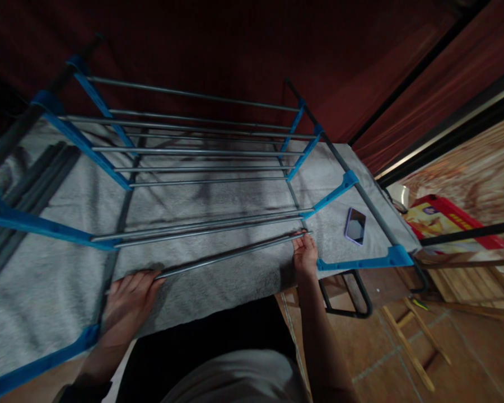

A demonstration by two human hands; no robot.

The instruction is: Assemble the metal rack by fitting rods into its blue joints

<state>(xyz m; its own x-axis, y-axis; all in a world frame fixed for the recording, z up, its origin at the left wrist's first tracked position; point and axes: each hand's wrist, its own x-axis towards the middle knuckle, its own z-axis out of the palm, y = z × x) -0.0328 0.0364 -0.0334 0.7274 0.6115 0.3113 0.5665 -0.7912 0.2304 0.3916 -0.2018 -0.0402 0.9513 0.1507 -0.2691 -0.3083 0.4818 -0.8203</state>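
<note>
A thin grey metal rod (227,257) slants across the front of a partly built rack, with my two hands at its ends. My left hand (132,294) is wrapped over the rod's left end. At the right end, my right hand (304,251) grips the rod between thumb and fingers, close to a blue plastic bracket (353,263). Another blue bracket (54,358) lies by my left wrist. Behind the rod, the rack's fitted rods (210,226) span between blue side brackets, and dark tubes (365,201) run along both sides.
The rack lies on a table covered with grey cloth (235,196). More grey tubes (33,184) lie at the left. A phone (355,226) rests at the right. Beyond the table's right edge are a red and yellow box (445,221) and a wooden stool frame (415,341).
</note>
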